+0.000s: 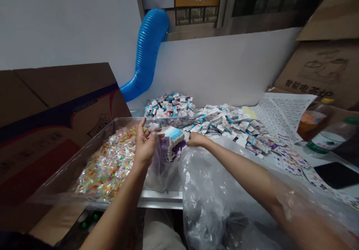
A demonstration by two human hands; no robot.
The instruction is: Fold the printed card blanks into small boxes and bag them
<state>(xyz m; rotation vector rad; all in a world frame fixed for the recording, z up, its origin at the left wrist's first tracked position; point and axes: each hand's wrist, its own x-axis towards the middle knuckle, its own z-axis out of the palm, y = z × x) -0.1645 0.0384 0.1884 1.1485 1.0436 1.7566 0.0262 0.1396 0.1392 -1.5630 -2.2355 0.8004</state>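
A stack of small flat pieces (172,134), banded white, light blue and purple, rests in a clear plastic bag (161,175) near the front of the table. My left hand (146,145) is at the bag's left side, index finger raised, with a fold of the bag between thumb and the other fingers. On the stack's right, my right hand (196,139) has its fingers closed; what they pinch is hidden. Under my right forearm bulges a large clear plastic bag (207,182). Left of my left hand, a clear tray (120,119) contains many small, colourful wrapped pieces (112,160).
Behind the hands are a heaped container of small printed boxes (171,106) and a loose pile of them (224,122). Cartons (56,122) flank the left. Printed sheets (280,111), bottles (328,137) and a black phone-like slab (338,174) lie right. A blue hose (148,51) hangs behind.
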